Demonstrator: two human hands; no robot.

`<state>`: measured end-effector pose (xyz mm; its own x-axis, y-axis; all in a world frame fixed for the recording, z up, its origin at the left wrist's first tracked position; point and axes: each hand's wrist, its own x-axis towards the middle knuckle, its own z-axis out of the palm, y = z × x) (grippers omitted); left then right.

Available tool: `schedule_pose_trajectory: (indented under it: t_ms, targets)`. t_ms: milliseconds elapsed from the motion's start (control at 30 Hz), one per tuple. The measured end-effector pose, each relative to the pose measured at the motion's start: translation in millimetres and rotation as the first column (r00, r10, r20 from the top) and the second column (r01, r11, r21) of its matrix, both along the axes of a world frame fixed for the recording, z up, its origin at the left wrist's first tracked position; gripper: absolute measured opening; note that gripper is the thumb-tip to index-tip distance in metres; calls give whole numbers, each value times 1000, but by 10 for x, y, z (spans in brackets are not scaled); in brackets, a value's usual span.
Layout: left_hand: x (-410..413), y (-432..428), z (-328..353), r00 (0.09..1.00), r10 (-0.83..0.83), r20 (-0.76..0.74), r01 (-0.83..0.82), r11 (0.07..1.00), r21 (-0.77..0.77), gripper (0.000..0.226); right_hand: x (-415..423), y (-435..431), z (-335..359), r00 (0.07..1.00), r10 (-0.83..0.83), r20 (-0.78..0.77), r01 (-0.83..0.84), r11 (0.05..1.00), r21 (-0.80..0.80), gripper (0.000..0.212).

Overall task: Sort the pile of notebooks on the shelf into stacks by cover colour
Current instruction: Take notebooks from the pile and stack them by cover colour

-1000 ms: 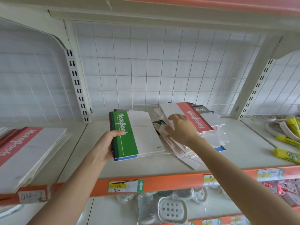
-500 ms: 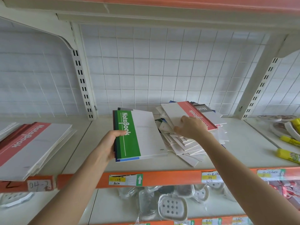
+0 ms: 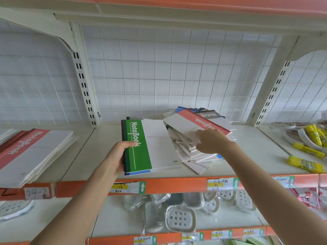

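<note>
While your left hand (image 3: 115, 156) grips the green-topped stack (image 3: 152, 147) by its spine | your right hand (image 3: 212, 141) is nearer, on the red notebook (image 3: 203, 121) atop the pile (image 3: 192, 157) just right, grasp unclear | its long axis slants far-left to near-right | red stack (image 3: 23, 147) far left

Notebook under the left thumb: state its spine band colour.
The notebook has a green band with white lettering; the rest of its cover is white. Head view.
</note>
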<state>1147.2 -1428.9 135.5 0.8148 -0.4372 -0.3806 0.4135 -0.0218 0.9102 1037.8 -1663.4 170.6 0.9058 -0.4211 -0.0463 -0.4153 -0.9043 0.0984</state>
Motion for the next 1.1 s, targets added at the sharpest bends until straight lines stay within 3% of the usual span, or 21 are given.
schedule_pose_trajectory:
  t_ms: [133,300,367,467,600,667,833,900,933,967,1033,1067,1100]
  targets:
    - [-112,-19,-27,1000,-16,-26,16,1000,-19,16,-73,117,34,986,2,164,9,998,-65,26]
    - [-165,8,-90,999,6,-35,-9,997,-77,27,-171,156,48,903,52,427,-44,999,-28,48]
    - [-165,38,-106,998,46,-47,-51,994,-100,31,-215,142,-34,784,193,589,-228,974,-16,51]
    - [-161,136,-126,995,76,-64,-85,985,-147,35,-223,13,-232,591,394,704,-548,837,-8,46]
    - [-136,343,-210,993,88,-83,-106,965,-240,35,-171,-120,-405,492,481,725,-714,700,20,37]
    - [-170,449,-186,994,52,-92,-72,968,-240,38,-107,-111,-428,478,468,744,-711,703,14,36]
    - [-248,623,-105,999,-41,-28,41,999,-22,25,151,232,-435,455,333,826,-621,783,27,33]
    - [-260,671,-117,1000,-27,9,27,999,29,17,246,417,-449,530,174,830,-529,833,163,45]
    - [-260,694,-118,1000,-11,22,10,999,42,17,263,519,-417,623,37,781,-468,818,335,48]
    - [-268,719,-113,999,11,31,-12,999,39,16,269,629,-375,714,-128,688,-401,731,553,47]
    - [-265,762,-111,996,85,36,-86,996,4,14,306,824,-324,807,-371,461,-335,356,873,34]
    - [-270,783,-102,991,127,31,-127,992,-21,12,327,915,-318,838,-420,347,-307,162,938,26]
    - [-279,807,-86,986,164,28,-163,985,-49,10,332,1017,-301,860,-432,273,-290,27,957,24]
